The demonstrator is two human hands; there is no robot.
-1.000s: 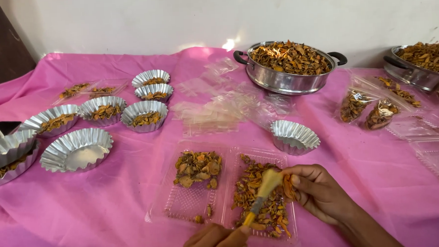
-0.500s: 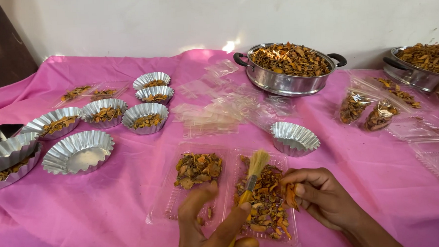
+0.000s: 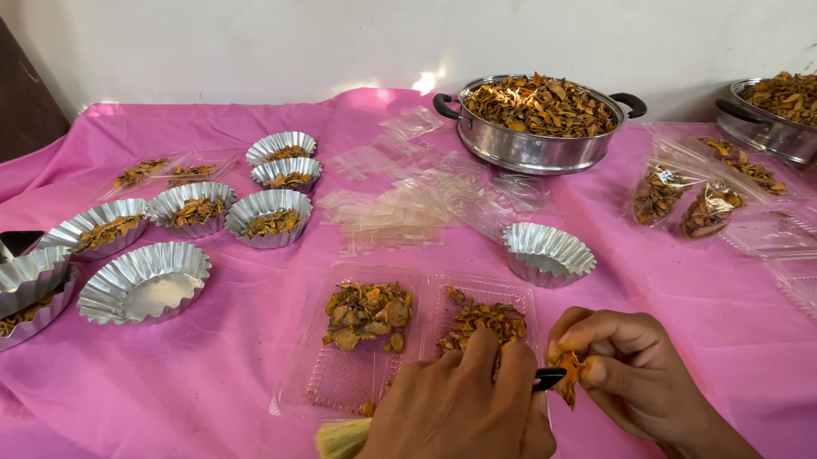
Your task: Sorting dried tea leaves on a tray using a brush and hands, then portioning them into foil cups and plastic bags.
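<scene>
A person's two bare hands work low in a head-camera view over a tabletop (image 3: 204,394) covered in pink cloth. The landmark is a clear plastic tray (image 3: 342,379) with two compartments, each holding a heap of dried orange-brown flakes (image 3: 368,312).

The left hand (image 3: 454,420), just below the tray's right compartment, is closed around a small brush (image 3: 344,442); its pale bristles jut out to the left, its dark handle tip to the right. A second ago those bristles lay over the right-hand heap; half a second ago they pointed upward; now the brush has swung clear and lies sideways below the tray.

The right hand (image 3: 631,376), just right of the tray, pinches an orange flake (image 3: 569,377) in a closed grip, beside the brush's handle tip. So the brushing has paused, and the work seems to have turned to this single piece.

Just above and right of the tray sits an empty fluted foil cup (image 3: 547,251). Well to the left stand more foil cups (image 3: 268,213), some filled. Above the tray lie clear bags (image 3: 408,211), and beyond them a steel pot (image 3: 537,127) heaped with flakes.
</scene>
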